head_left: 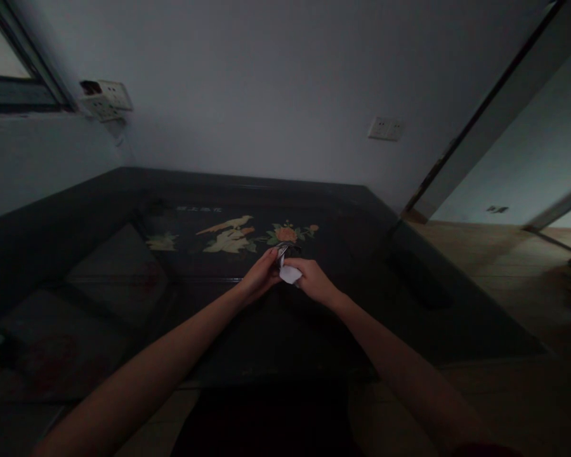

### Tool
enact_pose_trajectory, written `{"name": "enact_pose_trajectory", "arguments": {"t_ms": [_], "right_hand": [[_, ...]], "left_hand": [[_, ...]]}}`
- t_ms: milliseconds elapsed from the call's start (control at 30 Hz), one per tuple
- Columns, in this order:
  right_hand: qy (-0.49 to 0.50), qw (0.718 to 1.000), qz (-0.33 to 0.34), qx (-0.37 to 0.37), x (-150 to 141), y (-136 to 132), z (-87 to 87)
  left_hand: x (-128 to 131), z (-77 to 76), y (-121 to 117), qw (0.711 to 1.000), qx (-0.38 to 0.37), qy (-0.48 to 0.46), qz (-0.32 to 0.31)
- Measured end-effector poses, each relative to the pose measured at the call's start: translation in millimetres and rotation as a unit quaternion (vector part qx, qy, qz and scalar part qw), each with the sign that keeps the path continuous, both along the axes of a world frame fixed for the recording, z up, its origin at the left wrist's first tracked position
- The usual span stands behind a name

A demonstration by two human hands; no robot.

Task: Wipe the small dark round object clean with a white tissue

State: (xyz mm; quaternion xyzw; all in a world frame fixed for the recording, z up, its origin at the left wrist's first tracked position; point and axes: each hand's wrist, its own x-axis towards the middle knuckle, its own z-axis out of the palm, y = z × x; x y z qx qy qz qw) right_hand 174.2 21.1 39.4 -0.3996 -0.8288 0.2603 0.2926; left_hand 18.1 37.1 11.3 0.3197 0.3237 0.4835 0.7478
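Both my hands meet above a dark lacquered table [124,266] with a painted bird and flowers. My left hand [261,276] is closed, its fingertips pinching a small dark, shiny object [282,250] that I cannot identify in the dim light. My right hand [314,280] is closed around a small white piece of paper or cloth [289,274] pressed against that object. The two hands touch each other at the fingertips.
The dark table fills the room's corner against a white wall with a socket plate [385,129]. Another socket box [105,98] hangs below a window at the left. A dark flat object [416,274] lies on the table's right side. Wooden floor and a doorway open to the right.
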Motion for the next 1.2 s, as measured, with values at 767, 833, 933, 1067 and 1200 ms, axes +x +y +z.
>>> {"name": "enact_pose_trajectory", "arguments": {"t_ms": [767,833,933,1067,1200], "right_hand": [[0.054,0.999,-0.009,-0.004,-2.7,3.2,-8.1],[0.079,0.997,-0.010,-0.005,-4.8,4.1,-13.2],[0.025,0.999,-0.014,0.040,-5.2,3.0,-15.6],[-0.132,0.987,-0.015,0.094,-1.2,0.2,-8.2],[-0.277,0.951,-0.003,0.138,-1.0,-1.8,4.1]], "left_hand": [[-0.1,-4.5,2.9,1.000,0.004,-0.006,0.006],[-0.1,-5.4,3.8,1.000,0.000,-0.013,0.008],[-0.1,-6.7,5.3,1.000,-0.012,-0.024,0.010],[-0.4,-6.0,5.9,0.999,-0.028,-0.045,-0.003],[-0.5,-4.3,5.2,0.999,-0.029,-0.042,-0.015]]}}
